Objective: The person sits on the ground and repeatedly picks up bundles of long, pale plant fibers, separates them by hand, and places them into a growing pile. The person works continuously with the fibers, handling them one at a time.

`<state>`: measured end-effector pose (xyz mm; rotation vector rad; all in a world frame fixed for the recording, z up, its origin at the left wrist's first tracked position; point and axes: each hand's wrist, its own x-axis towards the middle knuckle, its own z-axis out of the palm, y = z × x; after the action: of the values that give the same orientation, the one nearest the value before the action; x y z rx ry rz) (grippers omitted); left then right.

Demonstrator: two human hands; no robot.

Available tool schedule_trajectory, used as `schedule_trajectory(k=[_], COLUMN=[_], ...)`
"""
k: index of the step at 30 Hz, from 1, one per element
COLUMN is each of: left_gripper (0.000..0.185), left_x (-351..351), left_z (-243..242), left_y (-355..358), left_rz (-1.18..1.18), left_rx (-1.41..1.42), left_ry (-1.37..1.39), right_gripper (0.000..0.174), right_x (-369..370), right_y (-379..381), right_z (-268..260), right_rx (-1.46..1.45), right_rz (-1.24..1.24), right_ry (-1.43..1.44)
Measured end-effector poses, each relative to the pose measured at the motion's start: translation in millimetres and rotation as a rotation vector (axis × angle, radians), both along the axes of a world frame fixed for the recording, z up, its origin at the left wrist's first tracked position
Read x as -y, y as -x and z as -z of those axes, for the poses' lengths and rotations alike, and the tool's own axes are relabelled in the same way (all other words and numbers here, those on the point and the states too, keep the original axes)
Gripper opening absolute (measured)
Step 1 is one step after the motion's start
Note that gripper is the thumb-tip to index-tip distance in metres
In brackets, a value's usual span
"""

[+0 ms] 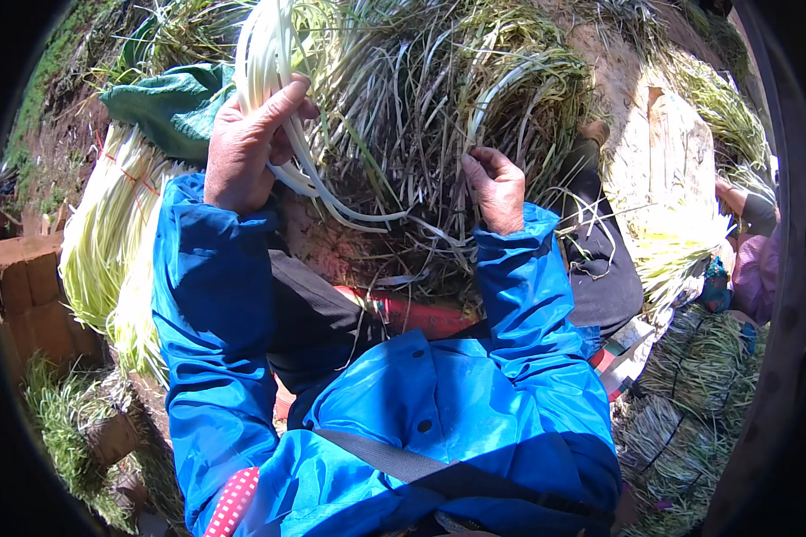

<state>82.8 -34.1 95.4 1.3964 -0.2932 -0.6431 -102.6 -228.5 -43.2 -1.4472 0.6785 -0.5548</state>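
My left hand (258, 134) is closed around a bunch of long pale stalks (262, 50), likely blanched chives. Some of their white ends hang down past my wrist to the right. My right hand (497, 184) has thumb and forefinger pinched at the lower end of a whitish stalk (487, 107), which curves up in front of the heap. Between and beyond both hands spreads a big heap of tangled green, white and dry stalks (416, 101). Left of my left hand, a green cloth (168, 111) lies over the top of tied pale yellow bundles (111, 228).
Brown bricks (30, 272) are stacked at the left. To the right, a pale sack (672, 141) lies beside yellow stalks (672, 235). Another person's arm (735, 198) shows at the right edge. Tied greenish bundles (685, 403) are at lower right. A red object (423, 319) is between my legs.
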Motion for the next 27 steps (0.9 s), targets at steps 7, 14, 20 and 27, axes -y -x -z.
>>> schedule_trajectory(k=[7,14,20,27], left_gripper=[0.023,0.02,0.024,0.019], left_x=[-2.7,28.0,52.3,68.4], left_z=[3.5,15.7,40.7,66.0], left_y=[-0.8,22.6,42.3,53.6], left_rz=[-0.014,0.149,0.307,0.465], left_rx=[-0.016,-0.061,-0.049,0.086], left_ry=[0.025,-0.143,-0.229,-0.237], right_gripper=[0.026,0.035,0.023,0.024], right_x=[-22.0,-38.7,-55.9,-56.0], right_y=[13.1,17.3,26.8,36.6], right_z=[-59.4,-23.4,-14.8,-13.5], right_rx=[0.196,0.135,0.037,-0.043], right_rz=[-0.203,-0.225,-0.25,-0.277], right_ry=[0.266,-0.323,-0.112,0.311])
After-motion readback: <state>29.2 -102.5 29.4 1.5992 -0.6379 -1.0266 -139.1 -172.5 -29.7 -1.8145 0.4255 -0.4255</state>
